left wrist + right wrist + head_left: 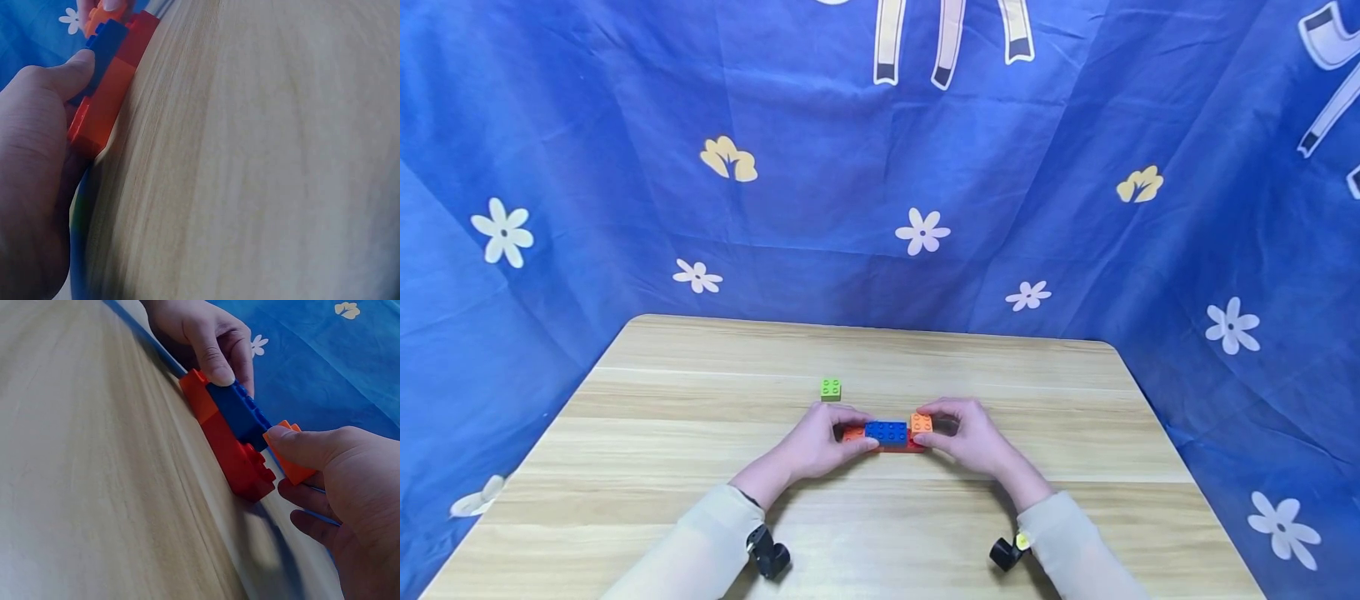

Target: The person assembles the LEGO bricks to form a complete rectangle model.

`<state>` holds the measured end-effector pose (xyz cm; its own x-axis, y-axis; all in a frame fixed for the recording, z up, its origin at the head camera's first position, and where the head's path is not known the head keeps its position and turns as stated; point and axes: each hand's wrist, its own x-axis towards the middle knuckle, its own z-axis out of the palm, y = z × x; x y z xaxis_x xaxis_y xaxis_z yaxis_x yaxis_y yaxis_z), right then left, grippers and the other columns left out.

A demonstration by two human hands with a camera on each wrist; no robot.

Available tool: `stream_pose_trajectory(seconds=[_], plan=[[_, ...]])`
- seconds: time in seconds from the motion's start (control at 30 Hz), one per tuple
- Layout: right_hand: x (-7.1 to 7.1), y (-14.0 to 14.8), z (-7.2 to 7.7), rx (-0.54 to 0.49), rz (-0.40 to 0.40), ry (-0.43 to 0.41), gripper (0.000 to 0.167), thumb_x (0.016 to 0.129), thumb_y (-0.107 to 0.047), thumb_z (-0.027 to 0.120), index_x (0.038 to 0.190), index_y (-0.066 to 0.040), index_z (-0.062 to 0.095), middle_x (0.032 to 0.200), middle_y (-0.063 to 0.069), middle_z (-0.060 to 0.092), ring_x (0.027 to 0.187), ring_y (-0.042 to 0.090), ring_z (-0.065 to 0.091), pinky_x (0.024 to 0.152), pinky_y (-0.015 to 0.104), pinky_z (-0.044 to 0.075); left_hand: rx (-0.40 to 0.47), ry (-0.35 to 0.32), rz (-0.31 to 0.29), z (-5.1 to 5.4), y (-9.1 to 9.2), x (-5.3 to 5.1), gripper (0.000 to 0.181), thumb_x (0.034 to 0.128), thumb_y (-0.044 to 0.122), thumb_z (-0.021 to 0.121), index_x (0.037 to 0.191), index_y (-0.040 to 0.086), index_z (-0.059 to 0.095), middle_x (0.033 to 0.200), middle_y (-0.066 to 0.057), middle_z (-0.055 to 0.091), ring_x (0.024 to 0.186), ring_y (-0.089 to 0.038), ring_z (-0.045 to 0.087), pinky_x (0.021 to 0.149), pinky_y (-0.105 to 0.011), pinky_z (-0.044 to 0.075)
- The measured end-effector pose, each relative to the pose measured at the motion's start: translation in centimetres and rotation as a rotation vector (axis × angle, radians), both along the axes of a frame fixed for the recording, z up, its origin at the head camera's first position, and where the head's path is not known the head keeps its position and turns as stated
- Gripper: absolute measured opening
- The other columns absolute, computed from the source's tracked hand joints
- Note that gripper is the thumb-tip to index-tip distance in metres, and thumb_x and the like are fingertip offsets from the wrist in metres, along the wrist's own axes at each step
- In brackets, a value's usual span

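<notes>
A blue building brick [886, 432] sits on top of two bricks set end to end, an orange-red one [200, 403] on the left and a red one [234, 459] on the right. My left hand [822, 440] pinches the blue brick near its left end, thumb on the near side. In my right hand [972, 435], thumb and fingers pinch a small orange brick [921, 422]. That brick is just right of the blue one, above the red brick's bare studs; in the right wrist view it looks tilted and apart from them.
On the wooden table [700, 400], a small lime green brick [831, 389] stands behind my left hand. A blue patterned cloth [820, 208] hangs behind the table and along both sides. Small black cameras [767, 554] are strapped to both wrists.
</notes>
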<state>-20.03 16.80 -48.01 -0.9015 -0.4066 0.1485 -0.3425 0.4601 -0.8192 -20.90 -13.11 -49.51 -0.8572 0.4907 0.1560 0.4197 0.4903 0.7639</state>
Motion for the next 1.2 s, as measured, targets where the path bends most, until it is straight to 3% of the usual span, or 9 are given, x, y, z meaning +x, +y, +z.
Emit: stream_pose_trajectory(seconds=[0.43,0.6,0.9,1.2], plan=[[0.2,-0.2,-0.8,-0.008,0.042,0.031,0.042,0.089,-0.026,0.090,0.125,-0.008,0.078,0.120,-0.005,0.076,0.115,0.017,0.069,0.104,0.045,0.053,0.019,0.019,-0.007,-0.2,0.1,0.3,0.037,0.0911,0.042,0.085,0.119,0.018,0.081,0.112,0.009,0.077,0.108,-0.013,0.068,0.098,-0.039,0.055],[0.5,0.0,-1.2,-0.004,0.043,0.018,0.041,0.088,-0.026,0.090,0.125,-0.012,0.078,0.120,-0.005,0.076,0.115,0.017,0.069,0.103,0.043,0.054,0.026,0.024,-0.007,-0.3,0.2,0.4,0.038,0.0911,0.041,0.086,0.119,0.016,0.081,0.112,0.007,0.078,0.109,-0.014,0.068,0.099,-0.040,0.055],[0.8,-0.1,-0.9,0.039,0.030,0.030,0.033,0.098,-0.028,0.080,0.126,-0.009,0.078,0.121,-0.002,0.076,0.117,0.016,0.068,0.104,0.042,0.054,0.022,0.042,0.007,-0.3,0.5,0.8,0.037,0.0901,0.039,0.087,0.119,0.016,0.081,0.113,0.007,0.077,0.108,-0.015,0.068,0.099,-0.041,0.055],[0.9,-0.1,-1.4,0.072,0.057,0.161,0.030,0.096,-0.025,0.083,0.122,-0.010,0.080,0.116,-0.001,0.078,0.111,0.014,0.071,0.101,0.040,0.056,0.023,0.047,0.014,-0.4,0.6,1.1,0.036,0.0901,0.038,0.087,0.119,0.017,0.081,0.113,0.006,0.077,0.108,-0.014,0.068,0.097,-0.039,0.056]])
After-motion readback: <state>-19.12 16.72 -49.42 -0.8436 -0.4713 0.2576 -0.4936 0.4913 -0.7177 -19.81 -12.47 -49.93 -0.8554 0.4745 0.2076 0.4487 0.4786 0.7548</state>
